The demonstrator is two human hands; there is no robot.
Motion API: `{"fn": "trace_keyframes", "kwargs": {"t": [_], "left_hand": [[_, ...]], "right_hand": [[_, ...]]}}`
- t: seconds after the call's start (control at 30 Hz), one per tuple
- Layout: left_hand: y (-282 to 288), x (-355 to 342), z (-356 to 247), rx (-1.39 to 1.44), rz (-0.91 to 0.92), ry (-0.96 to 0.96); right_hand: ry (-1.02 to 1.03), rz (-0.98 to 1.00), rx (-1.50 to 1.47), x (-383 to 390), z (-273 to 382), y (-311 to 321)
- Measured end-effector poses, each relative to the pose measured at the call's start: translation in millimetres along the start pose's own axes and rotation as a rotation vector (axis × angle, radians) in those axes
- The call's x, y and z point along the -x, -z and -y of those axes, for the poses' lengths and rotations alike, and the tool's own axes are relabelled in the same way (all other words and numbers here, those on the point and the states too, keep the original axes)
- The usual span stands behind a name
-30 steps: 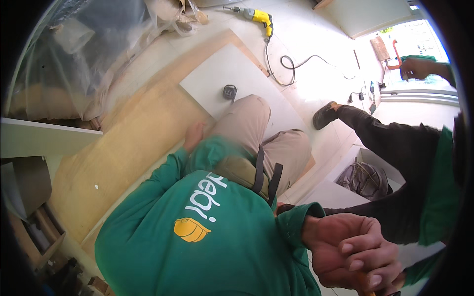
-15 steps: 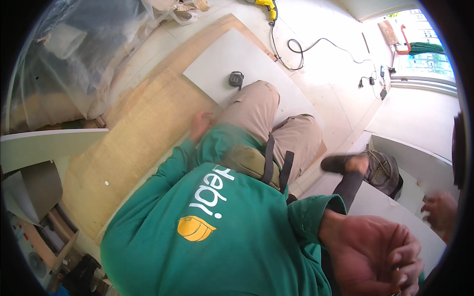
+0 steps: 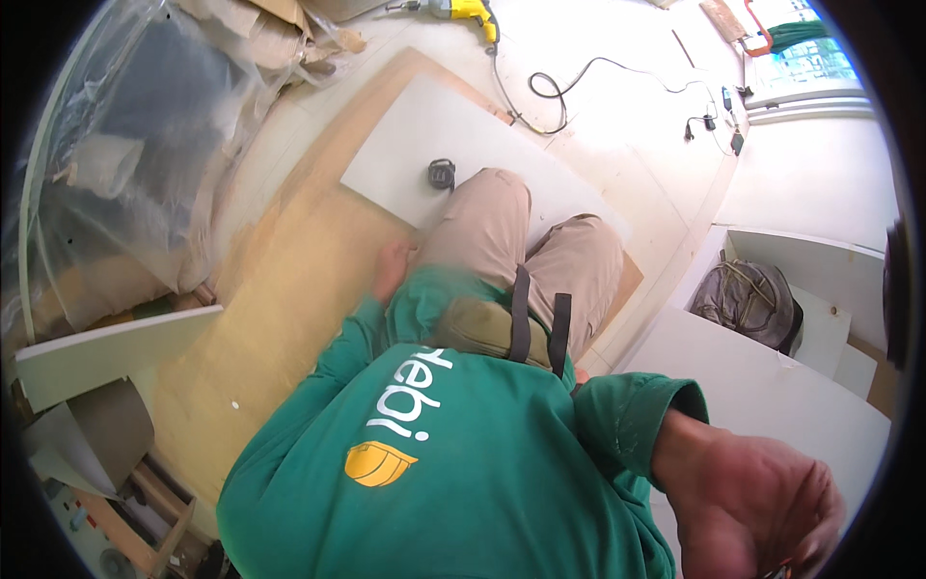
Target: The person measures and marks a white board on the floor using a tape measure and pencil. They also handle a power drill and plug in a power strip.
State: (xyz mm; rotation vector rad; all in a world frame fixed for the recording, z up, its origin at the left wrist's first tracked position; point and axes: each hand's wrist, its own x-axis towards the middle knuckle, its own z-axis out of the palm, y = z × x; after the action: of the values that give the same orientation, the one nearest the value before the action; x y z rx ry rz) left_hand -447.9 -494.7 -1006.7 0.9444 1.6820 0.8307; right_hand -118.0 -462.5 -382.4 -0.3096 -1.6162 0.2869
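Note:
My left hand (image 3: pixel 391 272) hangs low beside my left thigh, above the plywood board (image 3: pixel 289 261). Its fingers are blurred and partly hidden against the trouser leg. Raised at the lower right, my right hand (image 3: pixel 757 497) has its fingers curled closed around something small at the picture's lower edge, too hidden to name. A black tape measure (image 3: pixel 441 174) lies on the white panel (image 3: pixel 405 130) just past my left knee.
A yellow power drill (image 3: pixel 471 12) lies at the far side, its black cable (image 3: pixel 555 79) looping over the floor. Plastic sheeting (image 3: pixel 154 116) covers things on the left. To the right, a dark bag (image 3: pixel 748 304) sits in a white cabinet carcass (image 3: pixel 801 243) behind a white panel (image 3: pixel 772 400).
Another person's foot and hand at the right have gone out of view. My view has shifted slightly. My right hand stays raised and closed; my left stays beside the thigh.

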Motion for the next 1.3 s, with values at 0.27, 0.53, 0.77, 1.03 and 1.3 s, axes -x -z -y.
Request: {"fn": "trace_keyframes", "kwargs": {"t": [0.27,0.53,0.77,1.03,1.3], "left_hand": [[-7.3,-5.5,-113.9,0.484,0.025,0.103],[-26.5,40.7,-275.3,0.787,0.291,-0.003],[-31.1,67.8,-285.5,0.935,0.603,0.070],[-51.7,81.0,-280.1,1.045,0.752,0.197],[-80.7,97.9,-304.1,1.123,0.870,0.207]], "right_hand": [[-0.556,-0.426,0.292,99.8,-104.2,-16.0],[-0.960,0.249,0.066,252.3,-171.1,-90.3],[-1.115,0.110,-0.325,255.2,-156.1,-74.1],[-1.307,-0.113,-0.561,269.5,-139.3,-66.7],[-1.273,-0.379,-0.350,263.0,-131.1,-62.8]]}}
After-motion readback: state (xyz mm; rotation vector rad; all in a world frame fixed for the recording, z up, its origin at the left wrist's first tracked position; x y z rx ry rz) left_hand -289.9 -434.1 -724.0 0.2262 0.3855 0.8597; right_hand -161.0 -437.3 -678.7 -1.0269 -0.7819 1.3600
